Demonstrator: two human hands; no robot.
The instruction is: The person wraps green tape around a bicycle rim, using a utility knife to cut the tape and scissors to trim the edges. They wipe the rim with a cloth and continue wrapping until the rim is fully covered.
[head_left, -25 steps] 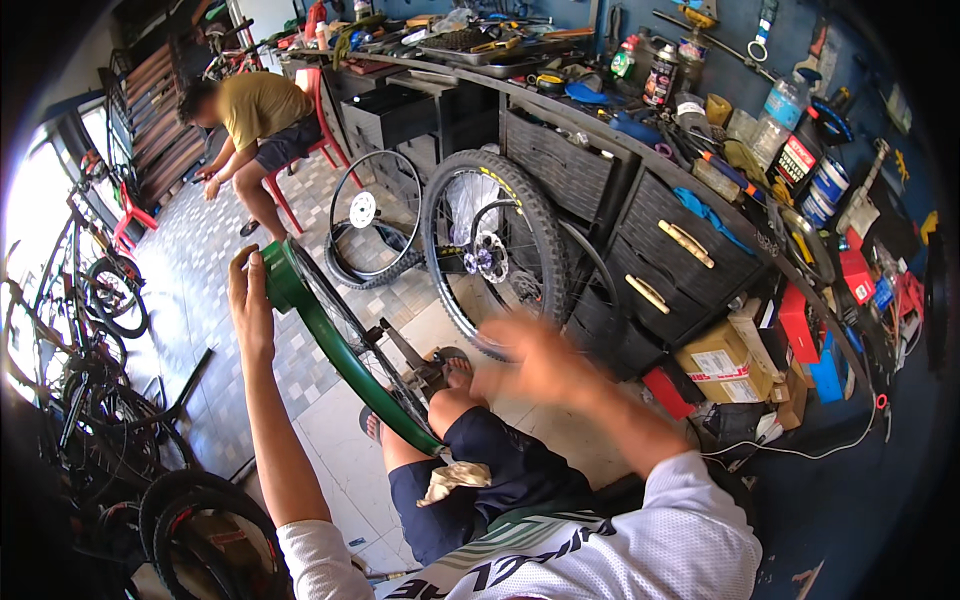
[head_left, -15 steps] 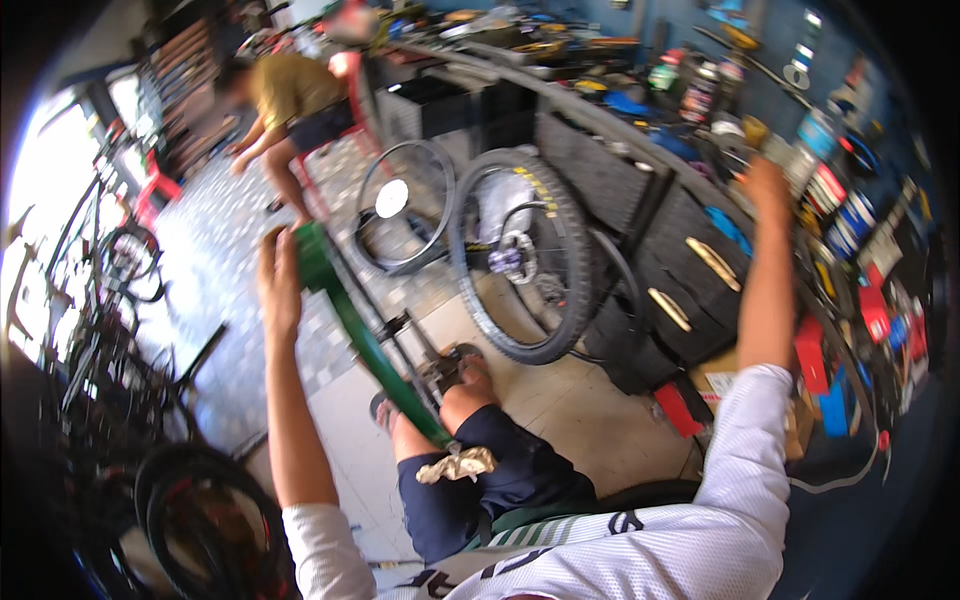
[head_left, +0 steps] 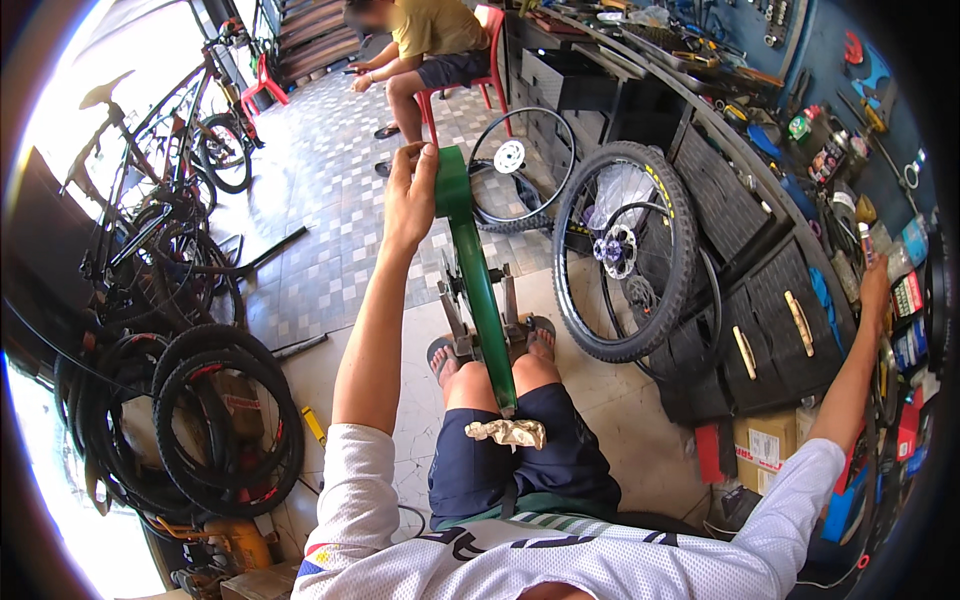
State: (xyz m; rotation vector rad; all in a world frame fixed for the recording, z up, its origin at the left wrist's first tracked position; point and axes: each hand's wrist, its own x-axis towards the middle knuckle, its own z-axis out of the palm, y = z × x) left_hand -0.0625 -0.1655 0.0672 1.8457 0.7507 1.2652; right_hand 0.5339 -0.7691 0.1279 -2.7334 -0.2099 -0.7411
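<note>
My left hand (head_left: 412,200) is raised ahead of me, its fingers closed around the side of a wide green tape roll (head_left: 455,180). From the roll a green tape strip (head_left: 475,290) runs down toward my lap, between the arms of a metal stand (head_left: 508,295). At its lower end, over my thighs, sits a crumpled beige piece (head_left: 508,432), of paper or cloth. Stretched out to the far right, my right hand (head_left: 874,290) is at the cluttered workbench, closed on a slim tube-like thing (head_left: 866,238) that points upward; its kind is too small to make out.
A knobby-tyred bicycle wheel (head_left: 628,250) leans against dark drawers (head_left: 750,300) at right, a bare rim (head_left: 522,165) behind it. Tyres (head_left: 230,420) are piled at left, below several bicycles (head_left: 150,180). Another person (head_left: 430,45) sits on a red chair (head_left: 488,40).
My view has turned, so the scene sits farther right and up in the picture and is sharper. My left hand keeps hold of the tape roll; the slim thing now shows in my right hand.
</note>
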